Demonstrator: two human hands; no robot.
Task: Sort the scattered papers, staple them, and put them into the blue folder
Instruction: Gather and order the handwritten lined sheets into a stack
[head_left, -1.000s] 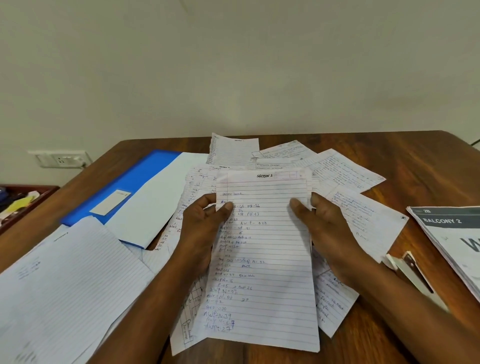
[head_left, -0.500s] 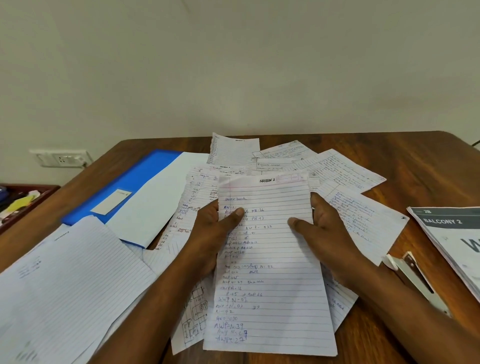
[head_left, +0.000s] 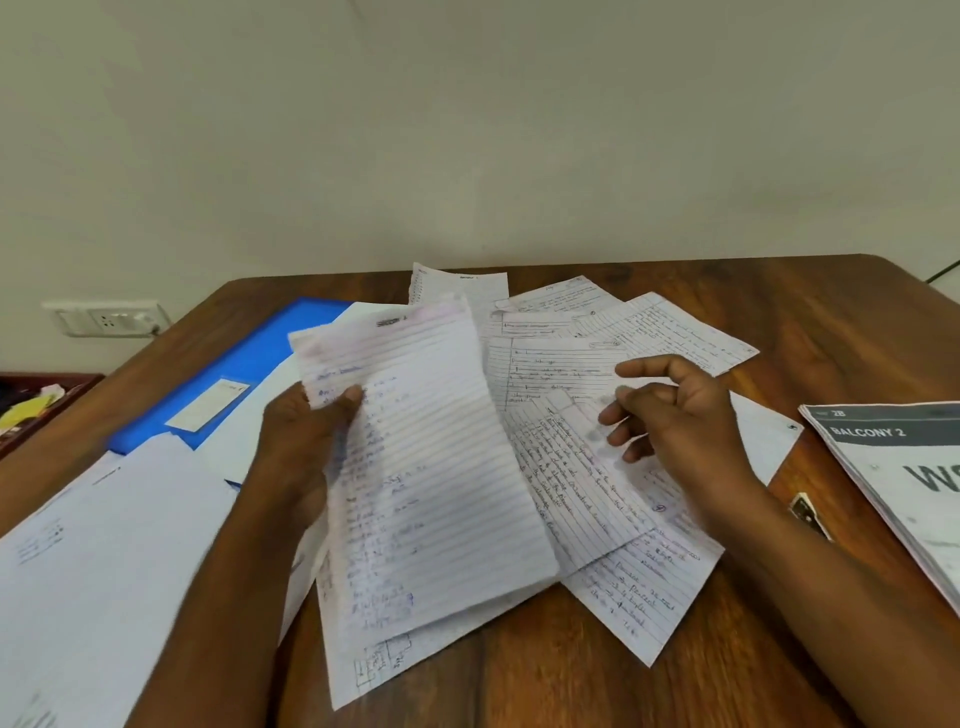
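Left hand (head_left: 304, 447) pinches the lined sheet (head_left: 431, 457) above the scattered papers (head_left: 597, 415), blue folder (head_left: 244, 364) far-left; right hand (head_left: 675, 415) hovers loosely curled, empty; single-edge grip risks the sheet sagging or slipping.

A lined, handwritten paper sheet (head_left: 431, 467) is held tilted above the middle of the brown wooden table (head_left: 857, 322) by the left hand (head_left: 306, 447), gripped at its left edge. The right hand (head_left: 675, 415) is poised at 3 o'clock from it, over the scattered white handwritten papers (head_left: 623, 364), which are spread from 12 to 4 o'clock. At 10 o'clock the flat blue plastic folder (head_left: 249, 364) is laid, partly covered by white sheets. A large lined sheet (head_left: 104, 561) is placed at 8 o'clock. At the right edge, a printed grey-and-white booklet (head_left: 904, 478) is set, with a small metal stapler (head_left: 808, 512) between it and the right forearm.
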